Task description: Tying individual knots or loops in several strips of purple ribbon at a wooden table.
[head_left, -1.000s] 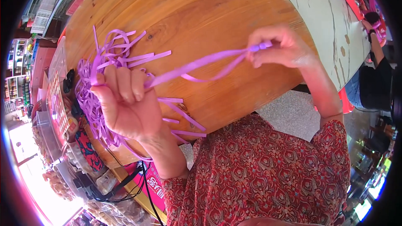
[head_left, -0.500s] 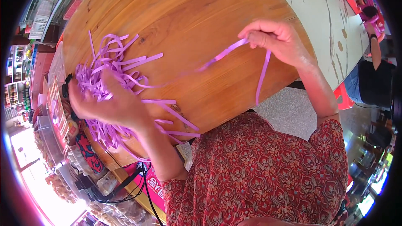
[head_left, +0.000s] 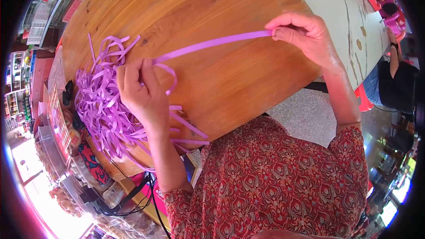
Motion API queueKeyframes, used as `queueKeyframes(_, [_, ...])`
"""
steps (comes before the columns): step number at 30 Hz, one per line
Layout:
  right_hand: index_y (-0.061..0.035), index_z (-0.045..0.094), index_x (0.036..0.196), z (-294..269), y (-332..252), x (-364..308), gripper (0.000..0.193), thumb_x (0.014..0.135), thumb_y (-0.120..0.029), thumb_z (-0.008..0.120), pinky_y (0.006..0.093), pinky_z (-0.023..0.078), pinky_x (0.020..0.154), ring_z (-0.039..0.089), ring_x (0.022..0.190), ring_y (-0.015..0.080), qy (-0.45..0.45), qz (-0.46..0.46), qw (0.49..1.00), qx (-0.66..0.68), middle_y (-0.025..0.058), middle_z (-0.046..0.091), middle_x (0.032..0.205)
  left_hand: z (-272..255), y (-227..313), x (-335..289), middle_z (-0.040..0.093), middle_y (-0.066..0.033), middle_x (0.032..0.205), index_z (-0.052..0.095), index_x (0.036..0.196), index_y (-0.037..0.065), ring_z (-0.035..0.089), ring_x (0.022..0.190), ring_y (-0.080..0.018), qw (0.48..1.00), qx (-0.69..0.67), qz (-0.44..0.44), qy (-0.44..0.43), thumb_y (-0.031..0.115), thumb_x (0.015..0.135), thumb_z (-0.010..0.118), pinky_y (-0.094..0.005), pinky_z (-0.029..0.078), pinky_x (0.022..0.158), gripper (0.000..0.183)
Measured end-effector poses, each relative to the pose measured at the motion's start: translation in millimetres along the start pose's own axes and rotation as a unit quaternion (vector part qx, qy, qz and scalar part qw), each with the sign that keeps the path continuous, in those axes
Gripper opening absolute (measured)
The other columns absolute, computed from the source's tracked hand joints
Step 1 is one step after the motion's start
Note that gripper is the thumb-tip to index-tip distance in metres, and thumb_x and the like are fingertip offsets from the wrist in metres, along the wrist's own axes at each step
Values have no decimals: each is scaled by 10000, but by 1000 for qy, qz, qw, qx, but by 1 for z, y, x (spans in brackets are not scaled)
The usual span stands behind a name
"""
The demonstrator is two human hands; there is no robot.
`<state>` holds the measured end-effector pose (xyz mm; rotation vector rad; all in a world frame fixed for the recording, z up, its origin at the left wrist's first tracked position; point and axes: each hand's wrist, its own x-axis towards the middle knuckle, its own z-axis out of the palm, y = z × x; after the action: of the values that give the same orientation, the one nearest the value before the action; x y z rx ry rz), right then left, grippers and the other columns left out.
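Observation:
A purple ribbon strip (head_left: 212, 43) stretches between my two hands above the wooden table. My right hand (head_left: 301, 35) pinches its right end between thumb and fingers. Nearer the pile, my left hand (head_left: 144, 90) is closed on the strip's other part, and a short tail curls down beside the fingers. Beneath and left of that hand lies a tangled heap of purple ribbon strips (head_left: 99, 102), partly hidden by the hand and forearm. Several loose ends stick out of the heap toward the right.
The round wooden table (head_left: 230, 88) adjoins a white marbled table (head_left: 341, 17) on the right. Another person (head_left: 398, 79) in dark clothing is at the far right, near a red stool (head_left: 364, 101). Black cables (head_left: 152, 190) and packed goods crowd the left edge.
My left hand has moved right from over the heap and taken hold of the ribbon. The strip, hanging from my right hand before, is now drawn nearly straight. My right hand has shifted slightly right.

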<state>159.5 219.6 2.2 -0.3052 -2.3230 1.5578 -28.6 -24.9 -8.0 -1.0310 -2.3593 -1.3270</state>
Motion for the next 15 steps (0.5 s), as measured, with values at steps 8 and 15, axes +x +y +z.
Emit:
queueKeyframes(8, [13,625,957,38,-22,19,138,822,14,594,217,473,705,595,797,119,-33,-120,991,-37,66,614,862,51,54,-16,536,-150,1013,527,1116,1,547,914,-246,971,-179,119,-107,-34,787,597,-311,441,804,338])
queueKeyframes(15, [-8,628,989,40,-21,12,213,778,20,634,222,474,663,606,788,136,27,-97,994,41,78,618,831,58,48,-29,471,23,765,616,932,3,413,681,-42,913,-364,-92,-159,-7,835,602,-179,356,614,99])
